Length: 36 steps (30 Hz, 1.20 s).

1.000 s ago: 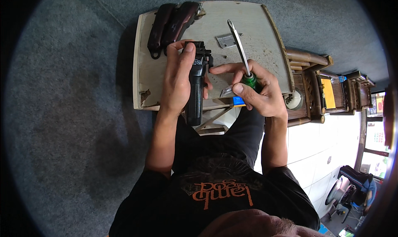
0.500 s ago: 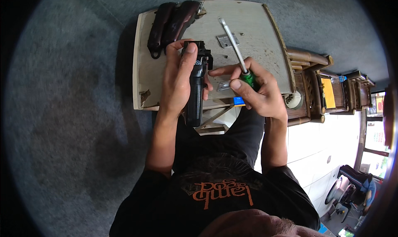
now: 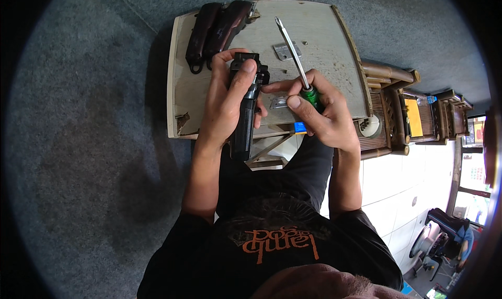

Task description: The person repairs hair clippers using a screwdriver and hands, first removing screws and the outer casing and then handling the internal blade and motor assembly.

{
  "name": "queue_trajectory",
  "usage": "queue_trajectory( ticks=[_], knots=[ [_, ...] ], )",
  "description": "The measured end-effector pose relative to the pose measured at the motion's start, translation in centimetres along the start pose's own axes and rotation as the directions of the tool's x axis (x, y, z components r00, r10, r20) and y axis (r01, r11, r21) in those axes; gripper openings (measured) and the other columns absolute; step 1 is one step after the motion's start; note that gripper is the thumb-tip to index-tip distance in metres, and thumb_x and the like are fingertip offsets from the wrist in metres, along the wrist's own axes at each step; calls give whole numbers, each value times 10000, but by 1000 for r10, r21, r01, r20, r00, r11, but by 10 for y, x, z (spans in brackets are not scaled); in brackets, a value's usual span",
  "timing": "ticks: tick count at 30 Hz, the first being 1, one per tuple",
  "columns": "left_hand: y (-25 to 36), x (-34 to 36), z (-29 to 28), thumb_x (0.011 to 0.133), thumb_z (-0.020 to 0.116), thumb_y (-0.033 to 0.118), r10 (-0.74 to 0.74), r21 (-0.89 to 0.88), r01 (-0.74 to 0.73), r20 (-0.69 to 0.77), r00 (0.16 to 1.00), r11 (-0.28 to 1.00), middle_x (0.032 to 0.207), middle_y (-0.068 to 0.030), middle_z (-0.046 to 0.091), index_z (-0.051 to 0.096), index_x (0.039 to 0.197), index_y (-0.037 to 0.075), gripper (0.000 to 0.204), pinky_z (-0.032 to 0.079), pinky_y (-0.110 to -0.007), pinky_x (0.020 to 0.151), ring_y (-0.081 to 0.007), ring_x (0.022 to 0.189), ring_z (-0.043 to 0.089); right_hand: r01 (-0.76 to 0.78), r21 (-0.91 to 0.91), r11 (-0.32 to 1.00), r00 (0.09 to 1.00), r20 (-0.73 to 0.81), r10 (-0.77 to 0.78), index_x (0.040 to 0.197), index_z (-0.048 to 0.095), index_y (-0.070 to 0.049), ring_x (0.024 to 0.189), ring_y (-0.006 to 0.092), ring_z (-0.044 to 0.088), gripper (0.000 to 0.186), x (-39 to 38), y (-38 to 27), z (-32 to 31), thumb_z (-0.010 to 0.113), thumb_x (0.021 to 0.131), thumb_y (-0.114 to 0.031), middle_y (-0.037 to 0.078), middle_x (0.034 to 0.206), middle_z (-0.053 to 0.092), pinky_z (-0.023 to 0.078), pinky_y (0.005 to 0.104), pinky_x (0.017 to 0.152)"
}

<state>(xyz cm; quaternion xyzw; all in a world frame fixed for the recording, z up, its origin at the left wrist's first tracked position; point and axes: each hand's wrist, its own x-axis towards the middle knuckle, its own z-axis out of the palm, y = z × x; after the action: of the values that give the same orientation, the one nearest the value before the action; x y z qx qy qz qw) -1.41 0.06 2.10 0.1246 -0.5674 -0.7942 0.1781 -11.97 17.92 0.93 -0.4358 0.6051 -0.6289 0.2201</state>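
My left hand (image 3: 224, 100) is closed around a black hair clipper (image 3: 243, 129), its thumb pressed along the upper end where the mechanism shows. The clipper stands nearly upright in view, ribbed body toward me. In my right hand (image 3: 334, 118) is a screwdriver (image 3: 293, 50) with a green handle and a bright shaft. Its tip points up and away, apart from the clipper. The right index finger reaches across to the clipper's right side; whether it touches is hard to tell. Behind the screwdriver shaft a metal clipper blade (image 3: 281, 50) lies on the table (image 3: 324, 24).
Two dark maroon clipper-shaped shells (image 3: 231, 26) lie at the table's far left. A small screw (image 3: 305, 43) and a dark bit (image 3: 285, 71) rest near the blade. Close to my right fingers sits a shiny flat piece (image 3: 278, 102). Bamboo furniture (image 3: 389, 71) stands to the right.
The clipper has turned slightly in my left hand, and the thumb has shifted a little right. My right hand has moved slightly left and up with the screwdriver.
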Motion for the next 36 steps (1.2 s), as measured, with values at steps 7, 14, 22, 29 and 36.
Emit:
queue_trajectory(
  ticks=[7,14,22,29,36],
  knots=[
    [-4,1,-1,980,688,271,48,37,-50,35,998,998,928,-104,584,366,1352,65,533,496,-265,425,-140,545,618,-53,43,998,997,-54,55,1052,605,-12,653,46,532,171,-4,1,-1,691,1014,-155,41,835,668,425,230,593],
    [-3,-4,1,854,639,102,68,104,-87,172,983,991,976,-148,575,339,1372,23,603,520,-282,488,-150,591,606,-47,219,975,944,-310,115,1076,618,-12,475,27,490,180,1,-5,2,681,1020,-172,30,776,654,349,197,417],
    [-11,-4,2,855,648,90,43,230,-105,258,965,968,1016,-134,569,354,1348,8,579,517,-268,500,-141,653,620,55,180,982,913,-408,24,1049,662,-2,507,19,494,178,2,-2,10,741,981,-147,5,742,640,344,190,444],
    [-9,-5,3,880,662,47,83,213,-145,277,957,966,989,-115,574,331,1293,-10,532,491,-236,497,-87,676,593,122,-181,976,884,-426,-190,986,700,9,759,65,592,118,0,2,22,775,929,-63,20,840,690,468,222,670],
    [-12,-4,2,874,659,43,112,216,-185,311,944,959,991,-120,570,323,1311,-27,556,475,-230,523,-81,670,582,214,-248,945,840,-447,-308,975,695,8,763,87,609,123,0,7,23,786,911,-46,59,867,705,468,239,677]
  ],
)
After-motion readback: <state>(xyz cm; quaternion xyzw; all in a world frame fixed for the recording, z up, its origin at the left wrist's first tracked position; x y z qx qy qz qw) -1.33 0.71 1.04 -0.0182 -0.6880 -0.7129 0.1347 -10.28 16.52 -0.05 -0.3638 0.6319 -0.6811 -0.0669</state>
